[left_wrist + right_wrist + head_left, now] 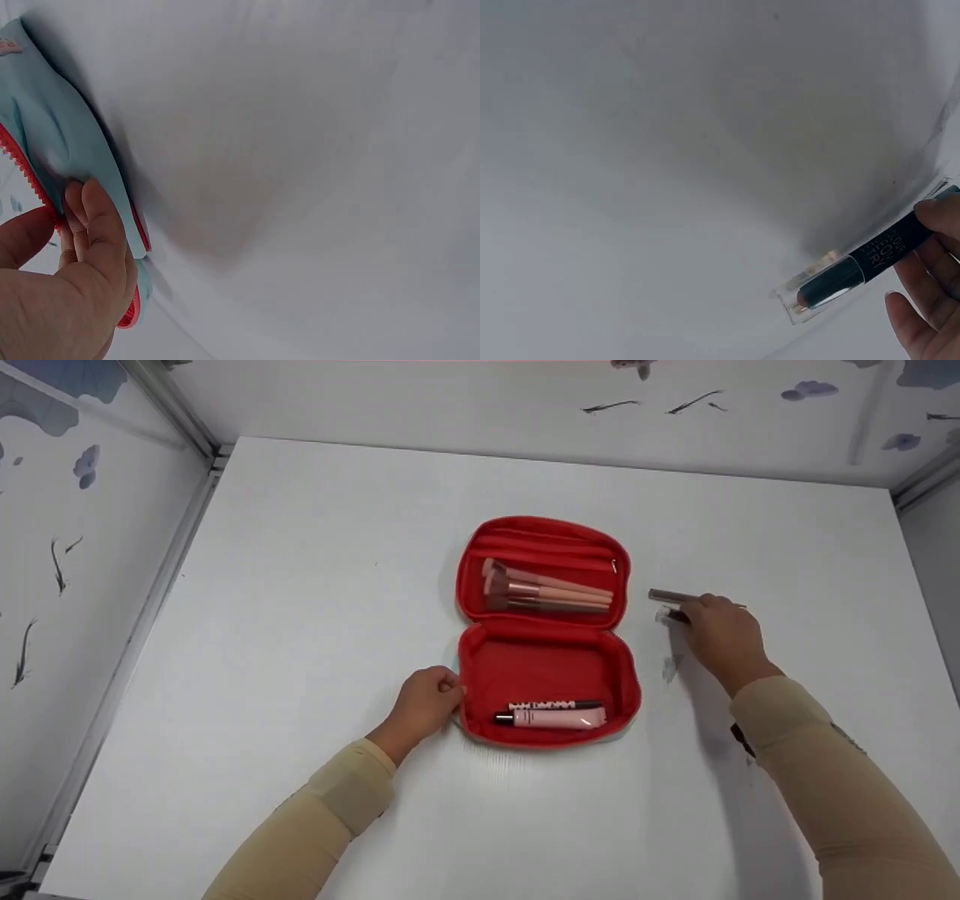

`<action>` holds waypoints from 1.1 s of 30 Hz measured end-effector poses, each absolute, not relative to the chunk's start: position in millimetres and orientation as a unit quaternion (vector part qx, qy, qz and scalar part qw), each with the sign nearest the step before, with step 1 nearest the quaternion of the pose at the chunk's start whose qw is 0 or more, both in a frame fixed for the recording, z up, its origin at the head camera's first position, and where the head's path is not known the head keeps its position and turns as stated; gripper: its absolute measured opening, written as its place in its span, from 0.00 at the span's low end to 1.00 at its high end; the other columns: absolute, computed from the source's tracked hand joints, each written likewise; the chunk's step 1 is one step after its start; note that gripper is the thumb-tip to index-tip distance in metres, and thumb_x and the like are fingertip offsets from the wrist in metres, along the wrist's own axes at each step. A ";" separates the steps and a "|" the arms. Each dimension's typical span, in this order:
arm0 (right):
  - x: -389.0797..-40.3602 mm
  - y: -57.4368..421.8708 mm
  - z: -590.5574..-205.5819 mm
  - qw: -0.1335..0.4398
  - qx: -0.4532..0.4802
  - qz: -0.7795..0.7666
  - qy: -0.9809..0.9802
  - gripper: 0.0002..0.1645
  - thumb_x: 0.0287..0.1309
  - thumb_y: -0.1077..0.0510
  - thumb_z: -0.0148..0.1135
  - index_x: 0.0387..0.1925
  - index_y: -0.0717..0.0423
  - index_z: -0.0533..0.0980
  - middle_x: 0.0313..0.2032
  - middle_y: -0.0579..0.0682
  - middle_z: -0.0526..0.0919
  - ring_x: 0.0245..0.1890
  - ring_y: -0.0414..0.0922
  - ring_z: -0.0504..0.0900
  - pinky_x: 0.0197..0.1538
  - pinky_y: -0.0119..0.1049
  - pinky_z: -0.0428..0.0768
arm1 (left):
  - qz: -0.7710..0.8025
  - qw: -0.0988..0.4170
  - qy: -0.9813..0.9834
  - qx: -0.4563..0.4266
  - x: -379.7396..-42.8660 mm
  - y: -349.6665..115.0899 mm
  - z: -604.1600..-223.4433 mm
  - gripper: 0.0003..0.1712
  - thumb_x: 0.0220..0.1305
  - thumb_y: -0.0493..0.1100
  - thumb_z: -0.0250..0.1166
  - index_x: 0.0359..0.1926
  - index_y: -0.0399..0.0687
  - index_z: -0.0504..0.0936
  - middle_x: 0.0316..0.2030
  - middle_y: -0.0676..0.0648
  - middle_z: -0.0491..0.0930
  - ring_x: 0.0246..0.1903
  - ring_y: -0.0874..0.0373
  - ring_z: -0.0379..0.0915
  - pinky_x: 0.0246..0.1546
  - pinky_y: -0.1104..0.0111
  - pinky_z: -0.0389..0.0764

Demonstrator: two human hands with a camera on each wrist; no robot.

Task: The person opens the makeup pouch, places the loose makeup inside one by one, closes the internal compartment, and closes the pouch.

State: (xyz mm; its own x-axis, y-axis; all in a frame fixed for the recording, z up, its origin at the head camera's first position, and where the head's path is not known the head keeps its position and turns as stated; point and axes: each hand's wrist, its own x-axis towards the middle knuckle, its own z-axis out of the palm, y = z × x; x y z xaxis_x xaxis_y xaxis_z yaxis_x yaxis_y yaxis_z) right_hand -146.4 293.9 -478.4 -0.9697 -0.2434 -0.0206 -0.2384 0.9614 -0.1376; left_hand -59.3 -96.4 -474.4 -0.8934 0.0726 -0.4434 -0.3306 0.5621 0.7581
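An unzipped cosmetic case lies spread flat, red inside and light blue outside. My left hand pinches its zip edge at the left side of the near half; in the left wrist view the thumb and fingers close on the red zipper teeth. Right of the case, my right hand holds a dark cosmetic stick with lettering and a clear plastic end. A slim grey-brown tube lies beside the right fingers, partly covered by them.
Several makeup brushes sit in the case's far half. In the near half lie a pink squeeze tube with a black cap and a black-and-white patterned pen. White panels enclose the white table.
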 end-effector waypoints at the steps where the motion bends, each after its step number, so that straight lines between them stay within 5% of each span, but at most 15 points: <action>1: -144.7 292.6 -476.9 0.011 -0.124 -0.074 0.990 0.10 0.62 0.66 0.59 0.42 0.69 0.78 0.40 0.67 0.80 0.43 0.64 0.78 0.44 0.60 0.76 | 0.462 0.218 0.856 -0.077 -59.3 -96.7 -474.6 0.05 0.64 0.37 0.58 0.30 0.43 0.76 0.20 0.52 0.70 0.25 0.59 0.66 0.26 0.72 0.67; 14: -115.1 262.2 -451.5 -0.014 -0.118 -0.147 0.982 0.13 0.55 0.68 0.66 0.43 0.63 0.79 0.40 0.59 0.80 0.42 0.55 0.78 0.47 0.54 0.79 | 0.482 0.209 0.846 -0.086 -54.9 -99.0 -480.2 0.05 0.66 0.39 0.59 0.32 0.42 0.78 0.22 0.52 0.71 0.25 0.60 0.67 0.26 0.72 0.69; 33: -86.6 209.6 -420.1 -0.019 -0.247 -0.122 0.961 0.18 0.50 0.67 0.71 0.45 0.62 0.82 0.38 0.58 0.84 0.40 0.52 0.82 0.42 0.46 0.83 | 0.479 0.217 0.842 -0.119 -53.7 -95.9 -480.8 0.07 0.68 0.42 0.58 0.38 0.44 0.79 0.28 0.49 0.75 0.31 0.57 0.70 0.31 0.71 0.72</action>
State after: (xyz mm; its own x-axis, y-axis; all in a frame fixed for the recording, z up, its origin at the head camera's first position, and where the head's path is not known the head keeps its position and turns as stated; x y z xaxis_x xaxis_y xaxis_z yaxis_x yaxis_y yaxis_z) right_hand -86.6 209.6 -420.1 -0.8774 -0.4697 0.0976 -0.4792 0.8485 -0.2244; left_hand -53.7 -95.9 -480.8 -0.8773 0.0067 -0.4799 -0.4089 0.5132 0.7546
